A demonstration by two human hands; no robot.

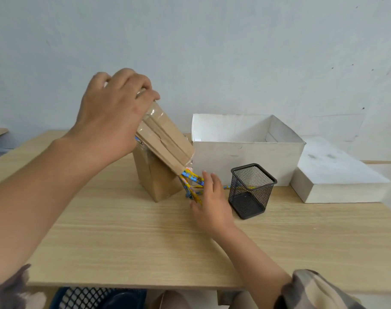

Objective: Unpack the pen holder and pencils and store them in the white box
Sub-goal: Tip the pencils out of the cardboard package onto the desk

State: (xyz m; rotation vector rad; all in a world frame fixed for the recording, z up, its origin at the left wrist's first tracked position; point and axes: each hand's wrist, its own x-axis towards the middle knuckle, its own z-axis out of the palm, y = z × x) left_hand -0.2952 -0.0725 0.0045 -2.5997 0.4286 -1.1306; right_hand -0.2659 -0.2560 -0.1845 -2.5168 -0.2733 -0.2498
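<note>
My left hand (111, 114) grips a small taped cardboard pack (165, 141) by its top and holds it tilted, mouth down and to the right. Yellow and blue patterned pencils (192, 181) slide out of its mouth onto the table. Below them my right hand (209, 204) is spread, fingers touching the pencils, holding none that I can see. A black mesh pen holder (251, 190) stands upright to the right of that hand. Behind it sits the white box (248, 157), its top open.
A taller brown carton (155, 179) stands behind the tilted pack. The white box's lid (337, 172) lies at the right on the wooden table (127, 241). A dark mesh basket (96, 297) shows under the table's front edge. A pale wall backs the scene.
</note>
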